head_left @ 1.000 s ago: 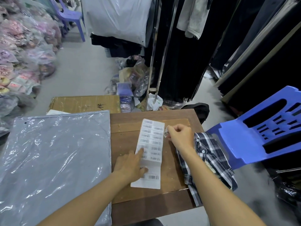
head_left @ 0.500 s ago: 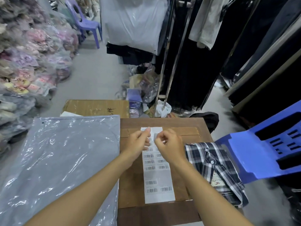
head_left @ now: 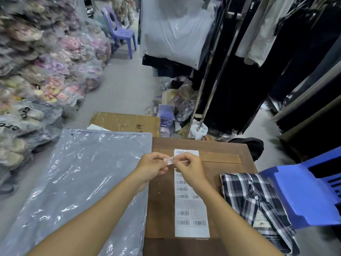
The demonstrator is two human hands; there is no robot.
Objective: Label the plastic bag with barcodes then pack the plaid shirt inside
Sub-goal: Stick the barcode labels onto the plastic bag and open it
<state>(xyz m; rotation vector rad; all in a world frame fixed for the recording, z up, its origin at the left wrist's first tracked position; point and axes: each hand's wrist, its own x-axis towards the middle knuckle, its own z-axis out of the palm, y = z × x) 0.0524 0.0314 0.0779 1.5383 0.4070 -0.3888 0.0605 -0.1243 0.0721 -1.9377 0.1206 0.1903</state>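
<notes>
Both hands meet above the brown wooden table (head_left: 162,200): the left hand (head_left: 152,168) and right hand (head_left: 191,169) pinch opposite ends of a small white barcode sticker (head_left: 169,161), its long axis running left to right. Below it, the long white barcode sheet (head_left: 191,209) lies lengthwise away from the person. The clear grey plastic bag (head_left: 77,182) lies flat to the left, the folded plaid shirt (head_left: 256,204) to the right.

The plastic bag (head_left: 79,182) is thin, clear film, glossy, wrinkled, catching bright glints over a grey backing. The desk (head_left: 162,209) is brown wood, matt and a little scuffed. On it lies the label sheet (head_left: 191,215), smooth white paper with a faint sheen. The shirt (head_left: 258,206) at the desk's right edge is soft woven plaid cloth, matt. Beside it the chair (head_left: 302,193) is moulded blue plastic, smooth. The box (head_left: 125,122) beyond is dull brown cardboard.
</notes>
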